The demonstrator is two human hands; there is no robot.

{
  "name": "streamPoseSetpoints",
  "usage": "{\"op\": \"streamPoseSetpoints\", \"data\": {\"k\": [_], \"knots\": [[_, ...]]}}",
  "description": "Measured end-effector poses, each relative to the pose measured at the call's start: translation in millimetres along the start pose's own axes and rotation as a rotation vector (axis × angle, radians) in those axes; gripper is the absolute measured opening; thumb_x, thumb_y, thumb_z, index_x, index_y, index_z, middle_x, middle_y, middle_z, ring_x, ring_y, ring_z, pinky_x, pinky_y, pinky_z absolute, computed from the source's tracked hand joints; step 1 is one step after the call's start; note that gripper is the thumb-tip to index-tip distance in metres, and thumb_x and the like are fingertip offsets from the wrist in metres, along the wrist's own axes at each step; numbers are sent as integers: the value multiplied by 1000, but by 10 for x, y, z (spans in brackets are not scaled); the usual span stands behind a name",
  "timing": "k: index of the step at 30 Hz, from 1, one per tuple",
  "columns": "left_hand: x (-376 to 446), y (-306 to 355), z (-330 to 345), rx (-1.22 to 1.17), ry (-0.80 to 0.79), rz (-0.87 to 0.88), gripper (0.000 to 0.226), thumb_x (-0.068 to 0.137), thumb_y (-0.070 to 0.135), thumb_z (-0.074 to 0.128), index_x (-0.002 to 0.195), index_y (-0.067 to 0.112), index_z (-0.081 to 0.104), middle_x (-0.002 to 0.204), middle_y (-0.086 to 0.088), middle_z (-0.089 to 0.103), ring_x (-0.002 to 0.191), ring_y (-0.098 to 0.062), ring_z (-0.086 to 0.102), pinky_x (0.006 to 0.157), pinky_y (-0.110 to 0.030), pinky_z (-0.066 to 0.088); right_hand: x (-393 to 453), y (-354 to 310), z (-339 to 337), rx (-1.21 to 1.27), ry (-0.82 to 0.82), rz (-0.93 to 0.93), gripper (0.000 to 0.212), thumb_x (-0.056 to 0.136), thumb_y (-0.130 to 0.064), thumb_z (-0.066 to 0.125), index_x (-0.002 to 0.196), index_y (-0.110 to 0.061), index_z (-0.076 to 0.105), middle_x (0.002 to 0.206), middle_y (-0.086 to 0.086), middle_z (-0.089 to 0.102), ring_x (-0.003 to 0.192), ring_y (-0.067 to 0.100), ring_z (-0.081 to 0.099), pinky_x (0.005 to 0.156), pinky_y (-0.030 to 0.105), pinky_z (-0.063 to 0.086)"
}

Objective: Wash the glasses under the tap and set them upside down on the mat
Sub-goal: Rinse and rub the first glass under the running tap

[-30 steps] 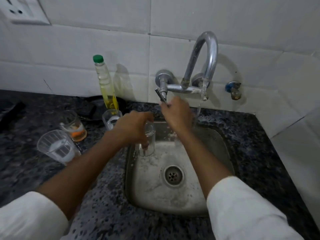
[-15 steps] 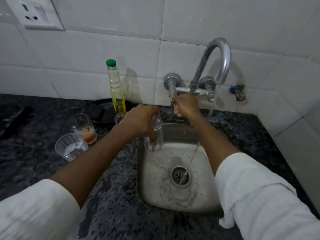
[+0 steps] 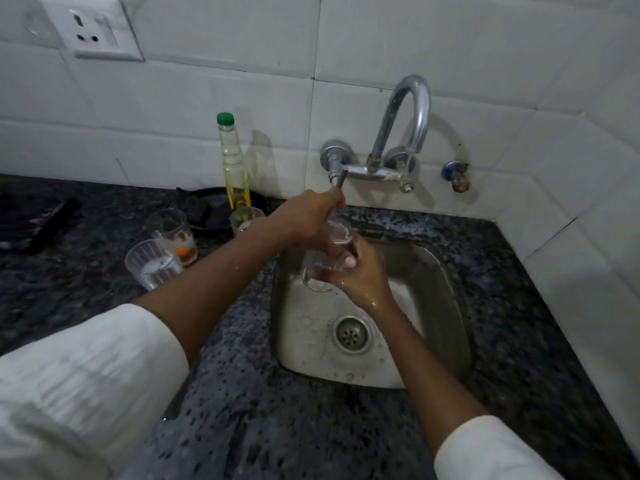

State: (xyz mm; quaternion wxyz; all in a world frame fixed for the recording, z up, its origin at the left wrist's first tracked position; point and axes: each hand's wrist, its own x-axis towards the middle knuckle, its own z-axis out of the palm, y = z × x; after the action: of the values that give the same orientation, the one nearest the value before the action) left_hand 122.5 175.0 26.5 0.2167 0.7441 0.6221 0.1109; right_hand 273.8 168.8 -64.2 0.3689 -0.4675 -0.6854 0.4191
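A clear glass (image 3: 322,271) is held over the back left part of the steel sink (image 3: 446,292). My left hand (image 3: 308,220) grips it from above, near its rim. My right hand (image 3: 362,277) wraps round its right side, thumb on the wall of the glass. The curved chrome tap (image 3: 414,112) stands on the wall above and to the right, its lever handle (image 3: 341,176) just above my left hand. Three used glasses wait on the counter to the left: a ribbed one (image 3: 156,265), one with orange residue (image 3: 178,237), and one (image 3: 246,218) behind my left forearm. No mat is in view.
An oil bottle with a green cap (image 3: 233,168) stands by the wall in front of a black pan (image 3: 213,209). A small valve (image 3: 457,174) sticks out right of the tap. The dark speckled counter (image 3: 277,427) is wet. The sink drain (image 3: 352,334) lies below my hands.
My right hand has left the tap handle and come down onto the glass. My left hand has carried the glass right, further over the sink.
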Motion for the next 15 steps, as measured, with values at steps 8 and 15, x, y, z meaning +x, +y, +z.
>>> {"op": "streamPoseSetpoints", "data": {"k": [8,15], "knots": [[-558,130,4,-536,-45,-117,41,98,35,57,136,22,51,117,5,63,103,-16,64,75,-30,53,-330,-92,-227,-178,113,46,59,45,-16,89,98,-23,63,91,-4,70,82,15,67,70,30,55],[-1047,-99,111,-747,138,-224,27,98,28,60,123,21,62,121,-7,69,102,-19,64,93,-46,53,-399,-354,-373,-210,37,37,61,44,-13,90,101,-19,67,94,-2,70,88,18,66,74,30,54]]}}
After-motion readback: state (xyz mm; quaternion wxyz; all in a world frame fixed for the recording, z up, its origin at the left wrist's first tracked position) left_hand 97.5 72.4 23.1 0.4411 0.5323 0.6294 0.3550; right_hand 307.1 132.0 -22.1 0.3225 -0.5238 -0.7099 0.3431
